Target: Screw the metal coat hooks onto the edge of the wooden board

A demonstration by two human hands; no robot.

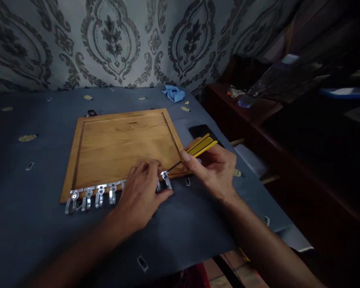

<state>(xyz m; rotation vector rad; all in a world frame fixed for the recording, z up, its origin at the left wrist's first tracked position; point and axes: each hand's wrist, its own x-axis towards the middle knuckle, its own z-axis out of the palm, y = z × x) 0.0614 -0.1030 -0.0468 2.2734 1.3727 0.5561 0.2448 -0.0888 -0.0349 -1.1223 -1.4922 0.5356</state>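
A wooden panel with a raised frame lies flat on the cloth. Along its near edge runs a metal hook rail with several silver hooks. My left hand covers part of the rail near its right end, fingers over it and thumb by the last hook. In my right hand is a screwdriver with a yellow and black handle, held at a slant. Its thin shaft points down to the rail's right end; whether the tip sits in a screw is too small to tell.
Dark blue patterned cloth covers the table. A black phone lies right of the panel, a crumpled blue cloth behind it. On a dark wooden ledge at right stands a clear plastic bottle. Patterned wallpaper rises behind.
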